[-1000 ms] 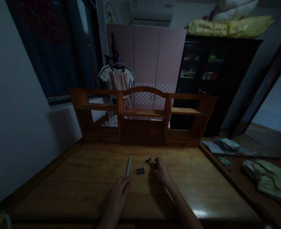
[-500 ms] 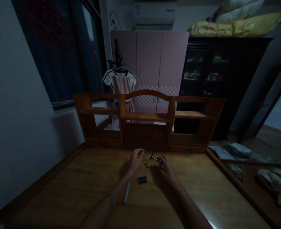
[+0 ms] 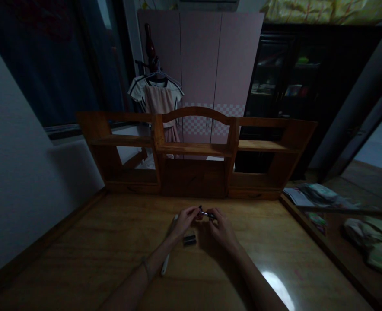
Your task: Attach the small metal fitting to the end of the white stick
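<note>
A razor point(image 3: 206, 213) with a dark head and silvery neck is held just above the tabletop. My right hand point(image 3: 222, 228) is closed around its dark handle. The closed fingers of my left hand point(image 3: 187, 219) meet at the razor's head, which they partly cover. Below the hands lie small dark oblong pieces point(image 3: 189, 240) side by side, too dim to identify. A slim white stick-like thing point(image 3: 165, 264) passes under my left forearm, its middle hidden and its far tip showing beyond the wrist.
The wooden tabletop point(image 3: 119, 242) has a wooden shelf unit point(image 3: 195, 149) along its back edge. A raised rim point(image 3: 320, 250) borders its right side, with papers point(image 3: 299, 202) and pale cloth point(image 3: 372, 242) beyond. A wall stands at the left.
My left hand has moved right and closed its fingers on the razor's head. My right hand has shifted slightly left with the razor. The camera view has tilted down.
</note>
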{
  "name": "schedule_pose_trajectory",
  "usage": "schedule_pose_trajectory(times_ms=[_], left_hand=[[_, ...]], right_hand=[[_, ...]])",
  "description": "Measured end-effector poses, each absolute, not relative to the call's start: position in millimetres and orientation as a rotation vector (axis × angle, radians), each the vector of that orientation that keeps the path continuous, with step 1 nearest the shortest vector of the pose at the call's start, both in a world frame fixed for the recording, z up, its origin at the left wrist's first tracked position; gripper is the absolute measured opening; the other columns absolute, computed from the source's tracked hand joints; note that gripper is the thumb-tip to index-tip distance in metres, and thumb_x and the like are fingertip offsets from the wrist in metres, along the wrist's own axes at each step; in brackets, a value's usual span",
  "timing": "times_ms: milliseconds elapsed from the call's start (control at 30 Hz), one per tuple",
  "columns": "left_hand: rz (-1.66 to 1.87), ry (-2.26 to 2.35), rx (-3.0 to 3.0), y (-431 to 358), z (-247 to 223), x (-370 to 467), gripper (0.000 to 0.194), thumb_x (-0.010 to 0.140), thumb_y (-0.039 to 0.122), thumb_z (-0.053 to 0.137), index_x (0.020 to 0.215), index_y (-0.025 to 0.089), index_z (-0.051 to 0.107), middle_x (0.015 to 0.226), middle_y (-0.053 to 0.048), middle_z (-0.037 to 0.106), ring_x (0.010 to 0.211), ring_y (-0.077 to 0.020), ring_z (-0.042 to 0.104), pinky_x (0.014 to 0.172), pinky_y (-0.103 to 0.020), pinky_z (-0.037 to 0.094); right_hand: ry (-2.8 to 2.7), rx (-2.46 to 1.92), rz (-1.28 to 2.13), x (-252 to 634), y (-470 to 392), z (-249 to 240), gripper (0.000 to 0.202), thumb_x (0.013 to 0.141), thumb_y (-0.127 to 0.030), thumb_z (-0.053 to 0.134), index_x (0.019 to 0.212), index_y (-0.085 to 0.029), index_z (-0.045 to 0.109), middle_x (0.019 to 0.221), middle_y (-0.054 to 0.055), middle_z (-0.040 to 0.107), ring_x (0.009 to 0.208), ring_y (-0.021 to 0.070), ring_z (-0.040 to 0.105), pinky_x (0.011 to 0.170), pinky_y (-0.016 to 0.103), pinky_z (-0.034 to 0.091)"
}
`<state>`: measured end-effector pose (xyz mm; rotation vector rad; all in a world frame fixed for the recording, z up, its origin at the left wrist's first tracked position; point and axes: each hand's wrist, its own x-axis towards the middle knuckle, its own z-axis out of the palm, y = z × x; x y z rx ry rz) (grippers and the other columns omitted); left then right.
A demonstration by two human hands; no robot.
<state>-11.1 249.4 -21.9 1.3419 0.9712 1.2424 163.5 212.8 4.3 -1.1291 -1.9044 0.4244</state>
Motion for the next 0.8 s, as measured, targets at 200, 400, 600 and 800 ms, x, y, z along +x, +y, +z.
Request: schedule_pose_trajectory(times_ms=[200,400,600,800], left_hand=[[1.215,0.984,1.443,243.7,-19.1,-9.6,0.036,0.083,0.045,0.055,0.099,0.015,0.065,0.098,-0.007,0.069,0.089,-0.0208,0.064,0.08,-0.03,0.05],[1.207,0.986,1.461,244.0,-22.7,-10.5,0.04,0.085,0.044,0.051,0.113,0.017,0.06,0.103,-0.008,0.067,0.093,-0.0211,0.063,0.081,-0.031,0.051],[1.239,0.987,1.472,240.9,-16.4,-11.0,0.036,0.085,0.042,0.052,0.108,0.016,0.063,0.102,-0.007,0.067,0.093,-0.0203,0.063,0.083,-0.029,0.05],[1.274,1.008,1.431,239.1,-14.1,-11.2,0.035,0.082,0.042,0.057,0.105,0.018,0.064,0.101,-0.007,0.068,0.09,-0.019,0.064,0.08,-0.028,0.05]], right_hand=[[-1.895,-1.174,0.397,164.7,210.7,7.7,0.019,0.088,-0.029,0.047,0.093,-0.021,0.062,0.09,0.007,0.061,0.087,0.0198,0.055,0.078,0.031,0.043],[-1.887,-1.188,0.395,164.2,213.3,2.8,0.021,0.09,-0.033,0.046,0.09,-0.019,0.062,0.087,0.006,0.062,0.084,0.0186,0.055,0.076,0.029,0.043],[-1.886,-1.204,0.383,165.3,213.8,2.3,0.023,0.09,-0.033,0.044,0.089,-0.02,0.063,0.086,0.007,0.063,0.083,0.0185,0.057,0.075,0.029,0.043],[-1.878,-1.194,0.367,165.2,214.1,1.6,0.024,0.09,-0.033,0.044,0.089,-0.02,0.064,0.086,0.007,0.064,0.083,0.0188,0.058,0.075,0.029,0.043]])
